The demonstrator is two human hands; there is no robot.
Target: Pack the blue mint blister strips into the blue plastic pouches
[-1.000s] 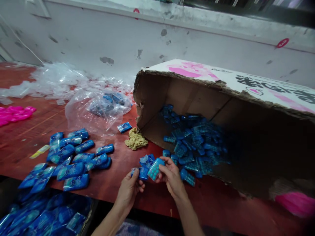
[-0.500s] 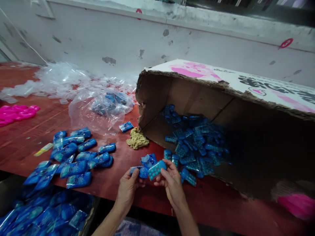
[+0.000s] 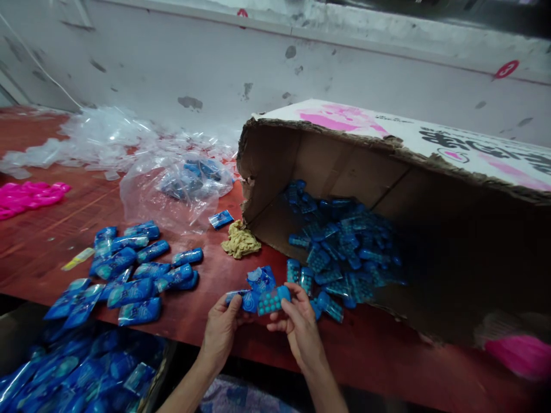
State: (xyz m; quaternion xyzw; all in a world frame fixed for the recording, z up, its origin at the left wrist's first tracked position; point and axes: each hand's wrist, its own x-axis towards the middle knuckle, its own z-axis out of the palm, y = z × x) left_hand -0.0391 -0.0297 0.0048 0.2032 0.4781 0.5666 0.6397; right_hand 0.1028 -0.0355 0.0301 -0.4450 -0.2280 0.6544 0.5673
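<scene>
My left hand (image 3: 222,324) pinches a flat blue printed sleeve (image 3: 248,300) over the front of the table. In my right hand (image 3: 298,316) is a small clear-and-blue container (image 3: 272,300) with turquoise balls inside, tilted toward the sleeve. The container's left end meets the sleeve; whether it has entered the opening I cannot tell. Just behind them lie more blue printed wrappers (image 3: 261,279). Several similar containers (image 3: 331,307) rest on the table right of my right hand.
A torn-edged cardboard box (image 3: 271,155) on its side holds a heap of containers. Wrapped blue packs (image 3: 131,292) lie at left, above a bin of more packs (image 3: 77,373). Yellow putty-like lump (image 3: 240,241), clear plastic bag (image 3: 146,195) and pink pieces (image 3: 30,198) sit farther back.
My right hand has turned the container from a slant to nearly level and brought its left end against the sleeve. My left hand keeps its pinch, shifted slightly left.
</scene>
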